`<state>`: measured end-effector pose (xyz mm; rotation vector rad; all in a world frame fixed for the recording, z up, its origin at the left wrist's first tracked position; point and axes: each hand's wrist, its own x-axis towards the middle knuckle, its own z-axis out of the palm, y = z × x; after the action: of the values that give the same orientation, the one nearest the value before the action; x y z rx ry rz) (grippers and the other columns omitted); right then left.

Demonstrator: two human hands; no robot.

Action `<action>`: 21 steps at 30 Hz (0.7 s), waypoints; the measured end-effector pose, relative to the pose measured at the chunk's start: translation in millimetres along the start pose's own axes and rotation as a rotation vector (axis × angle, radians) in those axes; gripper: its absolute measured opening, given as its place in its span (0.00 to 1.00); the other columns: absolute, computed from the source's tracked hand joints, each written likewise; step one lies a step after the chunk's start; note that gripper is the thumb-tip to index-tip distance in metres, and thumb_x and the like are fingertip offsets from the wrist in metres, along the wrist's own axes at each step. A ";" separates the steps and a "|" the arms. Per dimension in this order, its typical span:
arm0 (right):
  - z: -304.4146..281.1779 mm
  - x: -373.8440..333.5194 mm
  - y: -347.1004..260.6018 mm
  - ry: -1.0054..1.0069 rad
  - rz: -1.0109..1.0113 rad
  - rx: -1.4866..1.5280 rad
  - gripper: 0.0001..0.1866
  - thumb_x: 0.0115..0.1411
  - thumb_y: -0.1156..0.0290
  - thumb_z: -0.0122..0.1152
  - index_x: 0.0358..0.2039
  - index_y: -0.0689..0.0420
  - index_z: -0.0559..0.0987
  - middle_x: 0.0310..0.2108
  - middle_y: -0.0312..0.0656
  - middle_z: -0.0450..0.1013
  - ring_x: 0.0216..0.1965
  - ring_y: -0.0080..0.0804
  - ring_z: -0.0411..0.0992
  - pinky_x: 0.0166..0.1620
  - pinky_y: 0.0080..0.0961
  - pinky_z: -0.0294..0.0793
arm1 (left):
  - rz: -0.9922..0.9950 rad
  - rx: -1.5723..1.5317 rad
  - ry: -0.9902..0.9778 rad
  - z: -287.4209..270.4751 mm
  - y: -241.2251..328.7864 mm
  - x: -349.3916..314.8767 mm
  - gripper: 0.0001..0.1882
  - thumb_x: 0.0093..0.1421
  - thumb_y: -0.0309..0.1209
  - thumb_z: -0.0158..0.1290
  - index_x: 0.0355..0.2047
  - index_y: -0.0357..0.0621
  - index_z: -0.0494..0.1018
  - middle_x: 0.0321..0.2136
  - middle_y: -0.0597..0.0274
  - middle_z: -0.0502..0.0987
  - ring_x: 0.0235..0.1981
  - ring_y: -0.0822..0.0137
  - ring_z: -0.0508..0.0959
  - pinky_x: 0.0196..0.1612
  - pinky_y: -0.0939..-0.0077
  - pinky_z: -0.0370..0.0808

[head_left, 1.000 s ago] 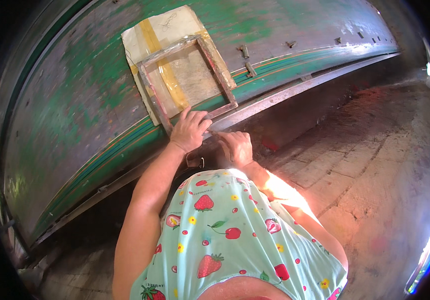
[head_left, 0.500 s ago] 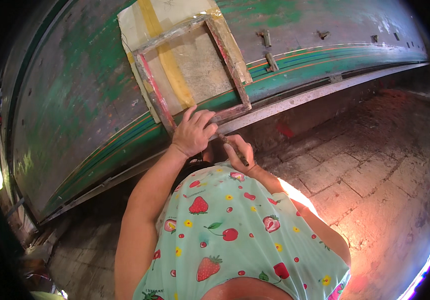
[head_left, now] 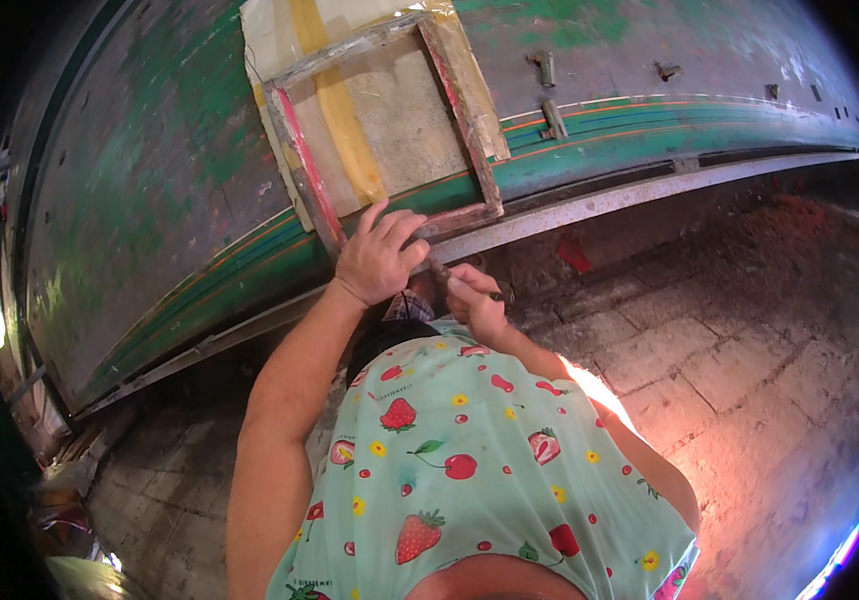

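A worn, paint-stained wooden frame lies on a pale board with yellow tape down it. The frame's near rail reaches the edge of the green-and-grey table. My left hand lies over the near rail toward its left corner, fingers across it and thumb on the near side, gripping it. Just right of it, my right hand is closed around a slim dark stick-like tool. The tool's tip points up-left toward the rail, by my left thumb. What kind of tool it is, I cannot make out.
Small metal fittings stand on the table right of the frame. A pale metal strip runs along the table's near edge. Below lies a paved floor, sunlit on the right. Clutter sits at the lower left.
My right hand has turned, and less of the tool's rear end shows below it. My left hand keeps its place on the rail, shifted slightly left in the picture. The view has tilted a little.
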<state>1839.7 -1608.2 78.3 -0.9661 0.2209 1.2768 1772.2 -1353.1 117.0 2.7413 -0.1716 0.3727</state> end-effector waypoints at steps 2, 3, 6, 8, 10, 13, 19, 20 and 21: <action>1.7 -1.7 0.0 -0.006 0.030 0.064 0.06 0.81 0.66 0.64 0.48 0.55 0.82 0.26 0.25 0.69 0.23 0.12 0.58 0.27 0.19 0.53 | 0.003 0.003 0.004 0.7 1.4 -1.9 0.15 0.57 0.26 0.66 0.44 0.52 0.78 0.60 0.56 0.80 0.64 0.50 0.82 0.77 0.36 0.69; 2.2 -2.0 -1.2 0.003 0.049 0.098 0.06 0.81 0.66 0.64 0.48 0.55 0.82 0.25 0.25 0.68 0.22 0.13 0.57 0.26 0.20 0.53 | -0.003 0.006 -0.007 0.2 1.8 -2.0 0.15 0.57 0.25 0.66 0.44 0.52 0.78 0.60 0.56 0.80 0.64 0.50 0.82 0.77 0.36 0.68; 5.1 -2.1 -6.3 0.076 -0.032 -0.108 0.05 0.80 0.67 0.66 0.46 0.54 0.84 0.26 0.26 0.71 0.23 0.13 0.60 0.27 0.19 0.54 | -0.001 0.021 0.006 -5.3 6.1 0.8 0.10 0.64 0.30 0.63 0.45 0.52 0.80 0.60 0.57 0.80 0.64 0.52 0.81 0.78 0.39 0.67; 2.2 -3.2 -15.6 0.114 -0.048 -0.287 0.07 0.78 0.68 0.69 0.48 0.58 0.86 0.34 0.31 0.82 0.31 0.15 0.73 0.34 0.20 0.70 | -0.003 0.006 0.000 -12.6 8.8 5.8 0.14 0.63 0.29 0.64 0.49 0.53 0.80 0.61 0.56 0.80 0.65 0.50 0.80 0.78 0.39 0.67; 0.7 -9.6 -18.5 0.124 -0.271 -0.475 0.09 0.77 0.69 0.70 0.50 0.59 0.86 0.38 0.33 0.84 0.38 0.18 0.76 0.43 0.23 0.75 | -0.020 -0.012 -0.004 -21.3 13.3 6.6 0.20 0.61 0.29 0.66 0.54 0.53 0.81 0.63 0.55 0.79 0.67 0.48 0.79 0.78 0.39 0.66; -8.1 -29.0 -24.0 0.197 -0.492 -0.580 0.20 0.74 0.76 0.71 0.64 0.60 0.84 0.47 0.35 0.85 0.49 0.22 0.78 0.55 0.28 0.79 | -0.151 -0.235 0.055 -38.4 17.5 -10.8 0.31 0.58 0.30 0.68 0.63 0.51 0.79 0.63 0.54 0.79 0.68 0.46 0.77 0.79 0.39 0.65; -34.5 -57.9 -63.1 0.614 -0.834 -0.687 0.25 0.75 0.78 0.71 0.71 0.55 0.83 0.41 0.26 0.76 0.40 0.16 0.71 0.46 0.19 0.74 | -1.095 -0.246 0.348 -51.4 -24.2 -54.5 0.44 0.66 0.41 0.72 0.78 0.42 0.68 0.35 0.49 0.85 0.36 0.51 0.87 0.42 0.55 0.82; -35.8 -57.1 -68.4 0.637 -0.893 -0.729 0.18 0.76 0.76 0.70 0.64 0.56 0.85 0.41 0.28 0.76 0.39 0.17 0.72 0.45 0.21 0.75 | -1.159 -0.263 0.222 -47.6 -29.2 -57.5 0.43 0.70 0.46 0.69 0.79 0.42 0.67 0.32 0.47 0.87 0.34 0.44 0.89 0.45 0.49 0.84; -35.8 -55.4 -72.1 0.694 -0.925 -0.757 0.11 0.78 0.74 0.69 0.57 0.58 0.87 0.40 0.30 0.76 0.39 0.18 0.73 0.45 0.22 0.75 | -1.125 -0.258 0.190 -40.9 -29.1 -59.1 0.43 0.70 0.47 0.68 0.79 0.40 0.68 0.34 0.43 0.88 0.37 0.41 0.89 0.46 0.47 0.85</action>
<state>1897.4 -1670.7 126.4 -1.8573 -0.2010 0.0970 1710.9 -1306.8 127.3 2.0975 1.2086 0.2392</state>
